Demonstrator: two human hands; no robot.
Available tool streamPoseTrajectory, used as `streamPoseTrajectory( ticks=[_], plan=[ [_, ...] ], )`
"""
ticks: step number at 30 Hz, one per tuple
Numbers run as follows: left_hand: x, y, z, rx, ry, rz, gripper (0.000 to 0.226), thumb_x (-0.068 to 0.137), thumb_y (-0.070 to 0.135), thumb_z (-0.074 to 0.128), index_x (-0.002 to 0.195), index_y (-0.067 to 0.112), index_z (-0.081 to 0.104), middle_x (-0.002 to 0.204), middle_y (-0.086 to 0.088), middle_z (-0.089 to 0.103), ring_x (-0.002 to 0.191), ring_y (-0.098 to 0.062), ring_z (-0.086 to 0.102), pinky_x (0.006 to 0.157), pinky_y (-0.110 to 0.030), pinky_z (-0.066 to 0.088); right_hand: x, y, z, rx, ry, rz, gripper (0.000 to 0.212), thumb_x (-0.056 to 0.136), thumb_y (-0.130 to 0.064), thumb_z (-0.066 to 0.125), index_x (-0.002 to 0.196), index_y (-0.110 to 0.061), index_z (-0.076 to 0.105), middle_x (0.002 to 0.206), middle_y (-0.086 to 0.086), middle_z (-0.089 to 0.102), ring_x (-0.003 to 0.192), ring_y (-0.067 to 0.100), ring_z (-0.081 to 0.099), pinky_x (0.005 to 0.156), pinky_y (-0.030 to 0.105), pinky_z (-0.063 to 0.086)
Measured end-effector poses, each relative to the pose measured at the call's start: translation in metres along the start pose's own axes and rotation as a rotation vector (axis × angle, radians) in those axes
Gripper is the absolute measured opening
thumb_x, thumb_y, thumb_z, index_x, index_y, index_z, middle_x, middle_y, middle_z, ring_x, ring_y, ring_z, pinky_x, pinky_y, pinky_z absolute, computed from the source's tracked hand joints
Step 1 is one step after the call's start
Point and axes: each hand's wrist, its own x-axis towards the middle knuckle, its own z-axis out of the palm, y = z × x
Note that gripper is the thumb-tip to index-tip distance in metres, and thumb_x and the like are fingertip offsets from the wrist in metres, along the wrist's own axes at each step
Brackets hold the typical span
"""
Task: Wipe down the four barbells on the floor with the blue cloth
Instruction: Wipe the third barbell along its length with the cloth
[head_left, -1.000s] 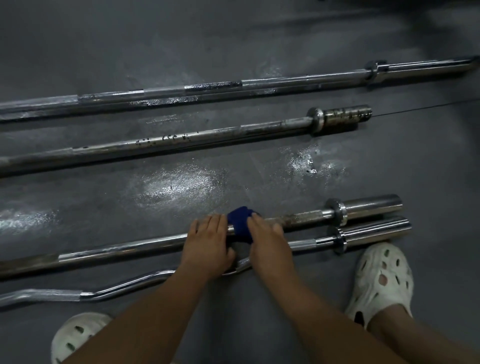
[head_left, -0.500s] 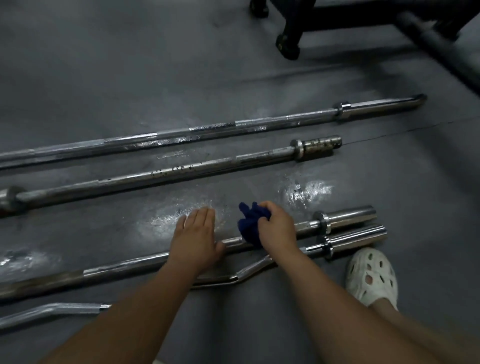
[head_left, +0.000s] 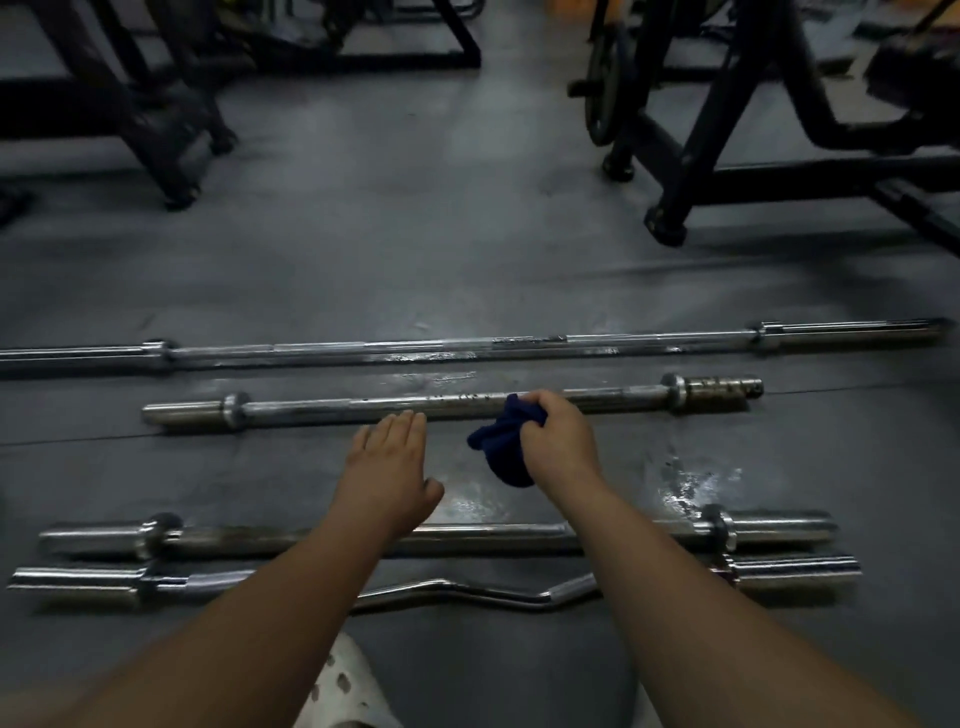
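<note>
Now, hands over four chromed barbells (head_left: 415, 351) on grey floor (head_left: 467, 249)
Left hand (head_left: 387, 467) is spread flat, fingers straight, between the second and third bars; the bunched blue cloth (head_left: 506, 452), soft and crumpled, hangs from the clenched right hand (head_left: 558, 441) at the speckled second bar (head_left: 337, 408). Wet patches shine on the matte floor; black machine frames (head_left: 706, 140) stand behind.

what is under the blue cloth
The blue cloth, bunched in the right hand, hangs over grey floor beside the second-farthest barbell. The patch of floor and bar directly behind it is covered.
</note>
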Motion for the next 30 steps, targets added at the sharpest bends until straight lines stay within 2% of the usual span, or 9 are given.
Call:
streamPoseTrajectory(
  ticks=[2, 6, 10, 14, 18, 22, 26, 30],
  plan=[
    [-0.009, -0.004, 0.004, -0.001, -0.051, -0.029, 0.083, 0.094, 0.049, 0.043, 0.158, 0.013, 0.004, 0.166, -0.006, 0.009, 0.151, -0.022, 0.010, 0.122, -0.042, 0.009, -0.006, 0.005, 0.009, 0.015, -0.025, 0.013, 0.031, 0.081, 0.005, 0.045, 0.090, -0.018, 0.064, 0.083, -0.001, 0.062, 0.077, 0.014, 0.058, 0.059, 0.025, 0.043],
    [-0.014, 0.003, 0.026, -0.054, -0.079, -0.065, 0.081, 0.091, 0.048, 0.046, 0.156, 0.013, 0.011, 0.162, -0.007, 0.020, 0.145, -0.025, 0.024, 0.119, -0.041, 0.018, -0.013, 0.020, 0.023, -0.067, -0.067, 0.053, 0.030, 0.082, 0.003, 0.047, 0.087, -0.022, 0.063, 0.082, -0.003, 0.063, 0.076, 0.014, 0.058, 0.058, 0.025, 0.041],
    [-0.001, 0.003, 0.052, -0.128, -0.097, -0.050, 0.082, 0.092, 0.049, 0.047, 0.156, 0.015, 0.008, 0.163, -0.005, 0.017, 0.148, -0.023, 0.018, 0.121, -0.042, 0.013, 0.005, 0.028, 0.040, -0.126, -0.100, 0.070, 0.032, 0.084, 0.004, 0.046, 0.089, -0.022, 0.064, 0.085, -0.003, 0.064, 0.076, 0.009, 0.058, 0.055, 0.024, 0.040],
    [0.027, -0.018, 0.069, -0.140, -0.102, -0.031, 0.083, 0.092, 0.047, 0.049, 0.156, 0.015, 0.007, 0.163, -0.004, 0.015, 0.149, -0.022, 0.016, 0.123, -0.042, 0.011, 0.024, 0.042, 0.068, -0.135, -0.110, 0.099, 0.034, 0.084, 0.003, 0.047, 0.090, -0.026, 0.063, 0.095, 0.001, 0.062, 0.081, 0.012, 0.058, 0.059, 0.022, 0.040],
    [0.071, -0.037, 0.077, -0.152, -0.087, -0.032, 0.084, 0.092, 0.048, 0.048, 0.157, 0.014, 0.007, 0.165, -0.006, 0.013, 0.150, -0.023, 0.015, 0.122, -0.043, 0.011, 0.050, 0.053, 0.093, -0.167, -0.094, 0.129, 0.037, 0.083, 0.003, 0.047, 0.086, -0.030, 0.062, 0.089, -0.005, 0.063, 0.078, 0.005, 0.056, 0.057, 0.020, 0.037],
    [0.114, -0.045, 0.092, -0.156, -0.111, -0.008, 0.083, 0.094, 0.047, 0.044, 0.158, 0.014, 0.002, 0.166, -0.006, 0.006, 0.152, -0.022, 0.009, 0.123, -0.045, 0.009, 0.083, 0.064, 0.110, -0.178, -0.100, 0.143, 0.035, 0.081, 0.002, 0.048, 0.088, -0.028, 0.064, 0.088, -0.006, 0.065, 0.080, 0.010, 0.059, 0.062, 0.023, 0.044],
    [0.148, -0.049, 0.108, -0.188, -0.134, -0.021, 0.082, 0.093, 0.047, 0.045, 0.158, 0.014, 0.006, 0.166, -0.005, 0.009, 0.152, -0.021, 0.009, 0.123, -0.043, 0.010, 0.120, 0.069, 0.121, -0.178, -0.082, 0.080, 0.038, 0.078, 0.003, 0.049, 0.091, -0.029, 0.065, 0.095, -0.006, 0.064, 0.087, 0.011, 0.058, 0.071, 0.022, 0.046],
    [0.163, -0.062, 0.122, -0.152, -0.141, -0.031, 0.083, 0.090, 0.046, 0.049, 0.157, 0.015, 0.011, 0.165, -0.004, 0.012, 0.151, -0.020, 0.013, 0.122, -0.041, 0.010, 0.145, 0.074, 0.126, -0.157, -0.063, 0.049, 0.037, 0.075, 0.004, 0.049, 0.089, -0.027, 0.065, 0.092, -0.005, 0.066, 0.085, 0.012, 0.058, 0.067, 0.018, 0.040]
  ],
)
